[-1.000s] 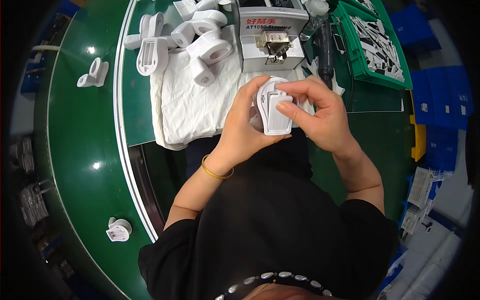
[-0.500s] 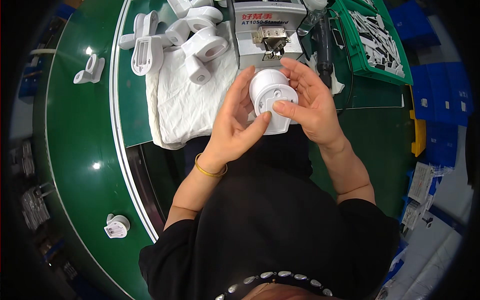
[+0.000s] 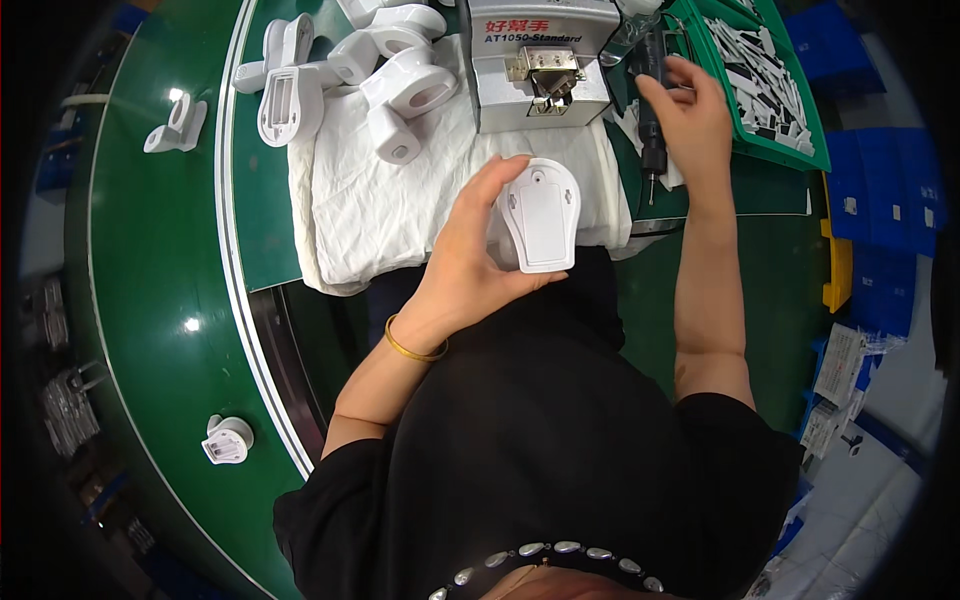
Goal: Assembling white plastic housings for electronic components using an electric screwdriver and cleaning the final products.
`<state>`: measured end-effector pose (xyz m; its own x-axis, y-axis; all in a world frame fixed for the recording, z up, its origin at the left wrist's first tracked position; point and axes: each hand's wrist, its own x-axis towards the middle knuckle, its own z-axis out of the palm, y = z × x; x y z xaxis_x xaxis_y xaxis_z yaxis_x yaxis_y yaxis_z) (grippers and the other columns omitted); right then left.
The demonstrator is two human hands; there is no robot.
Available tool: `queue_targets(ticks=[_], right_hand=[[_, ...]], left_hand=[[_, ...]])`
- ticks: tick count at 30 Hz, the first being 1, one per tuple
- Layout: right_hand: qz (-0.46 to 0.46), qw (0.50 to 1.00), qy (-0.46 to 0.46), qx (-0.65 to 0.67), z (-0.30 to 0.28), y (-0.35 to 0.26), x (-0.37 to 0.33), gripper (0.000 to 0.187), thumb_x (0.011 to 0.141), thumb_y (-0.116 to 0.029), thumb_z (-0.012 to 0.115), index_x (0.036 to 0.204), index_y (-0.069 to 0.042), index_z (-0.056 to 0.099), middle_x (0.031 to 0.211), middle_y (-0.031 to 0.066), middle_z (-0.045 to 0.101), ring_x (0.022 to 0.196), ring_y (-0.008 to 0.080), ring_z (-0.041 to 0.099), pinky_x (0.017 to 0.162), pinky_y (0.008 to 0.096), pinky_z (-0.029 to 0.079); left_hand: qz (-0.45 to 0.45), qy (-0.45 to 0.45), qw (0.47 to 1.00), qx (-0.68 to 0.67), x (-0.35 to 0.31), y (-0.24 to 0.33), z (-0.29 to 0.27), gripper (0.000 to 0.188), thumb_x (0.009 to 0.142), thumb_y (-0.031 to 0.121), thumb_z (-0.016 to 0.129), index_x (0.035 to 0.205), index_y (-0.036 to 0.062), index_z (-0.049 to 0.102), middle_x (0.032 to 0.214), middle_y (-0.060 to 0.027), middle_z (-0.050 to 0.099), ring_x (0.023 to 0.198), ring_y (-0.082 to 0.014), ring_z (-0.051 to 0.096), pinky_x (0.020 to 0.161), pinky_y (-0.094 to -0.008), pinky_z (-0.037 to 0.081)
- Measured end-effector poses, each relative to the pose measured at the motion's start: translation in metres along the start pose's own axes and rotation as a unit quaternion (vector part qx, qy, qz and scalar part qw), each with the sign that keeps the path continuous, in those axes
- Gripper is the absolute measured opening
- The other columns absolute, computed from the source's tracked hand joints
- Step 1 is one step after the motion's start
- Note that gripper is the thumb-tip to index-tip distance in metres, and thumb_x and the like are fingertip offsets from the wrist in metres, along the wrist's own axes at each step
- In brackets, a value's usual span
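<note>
My left hand point(image 3: 463, 258) is closed around a white plastic housing point(image 3: 546, 222), thumb along its lower end and fingers at its upper edge. The housing's flat back faces up, showing a recessed panel with a small screw hole near the top. Over on the right, my right hand point(image 3: 695, 115) is curled round the black electric screwdriver point(image 3: 651, 135). Its thumb lies across the screwdriver's body, and the thin bit points down toward me. The hand's inner fingers are partly hidden.
A white cloth point(image 3: 370, 215) covers the table's front, with several white housings point(image 3: 405, 90) at its upper left. Behind stands a grey screw feeder point(image 3: 540, 85). A green bin point(image 3: 735, 135) of small black and white parts is at right. More housings point(image 3: 228, 441) lie on the green surface at left.
My right hand has left the housing and gone up and right to the screwdriver, whose bit now shows. In my left hand the housing has turned so its flat back faces up.
</note>
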<state>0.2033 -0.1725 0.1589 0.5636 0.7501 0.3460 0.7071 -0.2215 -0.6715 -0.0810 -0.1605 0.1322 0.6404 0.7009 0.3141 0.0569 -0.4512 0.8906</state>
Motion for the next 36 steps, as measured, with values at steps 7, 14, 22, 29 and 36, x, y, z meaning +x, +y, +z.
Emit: queue_targets(ticks=[7, 14, 22, 29, 36], right_hand=[[0.172, 0.95, -0.165, -0.2, 0.019, 0.056, 0.052, 0.06, 0.077, -0.041, 0.076, 0.112, 0.006, 0.066, 0.089, 0.0144, 0.07, 0.077, 0.0274, 0.068, 0.073, 0.0368, 0.052], [0.135, 0.854, -0.126, 0.485, -0.032, 0.047, 0.071, 0.034, 0.088, -0.02, 0.066, 0.11, 0.006, 0.062, 0.1, 0.0164, 0.068, 0.079, 0.0176, 0.065, 0.066, 0.0261, 0.051], [-0.018, 0.839, 0.015, 0.544, -0.007, -0.089, 0.062, 0.022, 0.089, -0.008, 0.065, 0.107, 0.004, 0.059, 0.083, 0.0122, 0.067, 0.07, 0.0197, 0.066, 0.066, 0.0304, 0.054], [-0.145, 0.854, -0.044, 0.498, 0.021, -0.133, 0.041, 0.037, 0.083, 0.0, 0.073, 0.114, 0.001, 0.053, 0.078, 0.0043, 0.063, 0.062, 0.0129, 0.062, 0.06, 0.0255, 0.051], [-0.069, 0.93, -0.085, 0.35, 0.008, -0.144, 0.051, 0.056, 0.08, -0.002, 0.076, 0.128, 0.001, 0.048, 0.081, 0.0027, 0.063, 0.067, 0.011, 0.061, 0.064, 0.0238, 0.049]], left_hand=[[-0.052, -0.029, 0.998, -0.006, 0.003, -0.004, 0.011, 0.106, 0.059, 0.023, 0.095, 0.144, 0.0018, 0.034, 0.144, -0.0136, 0.045, 0.132, -0.0286, 0.048, 0.112, -0.0415, 0.037], [-0.017, 0.001, 1.0, 0.02, -0.003, -0.018, 0.022, 0.084, 0.06, 0.014, 0.091, 0.133, 0.0085, 0.049, 0.139, -0.0171, 0.052, 0.119, -0.0369, 0.056, 0.098, -0.0406, 0.049], [0.066, -0.017, 0.986, 0.153, -0.008, -0.027, 0.022, 0.072, 0.061, 0.018, 0.089, 0.127, 0.0166, 0.063, 0.137, -0.0208, 0.051, 0.12, -0.0396, 0.056, 0.097, -0.0423, 0.05], [0.047, 0.011, 0.994, 0.098, -0.013, -0.031, 0.023, 0.073, 0.062, 0.019, 0.089, 0.13, 0.0196, 0.062, 0.137, -0.022, 0.052, 0.119, -0.0395, 0.056, 0.095, -0.0414, 0.052], [0.05, 0.005, 0.995, 0.09, -0.013, -0.033, 0.026, 0.074, 0.062, 0.018, 0.088, 0.131, 0.0223, 0.062, 0.138, -0.0221, 0.051, 0.119, -0.039, 0.057, 0.095, -0.0406, 0.052]])
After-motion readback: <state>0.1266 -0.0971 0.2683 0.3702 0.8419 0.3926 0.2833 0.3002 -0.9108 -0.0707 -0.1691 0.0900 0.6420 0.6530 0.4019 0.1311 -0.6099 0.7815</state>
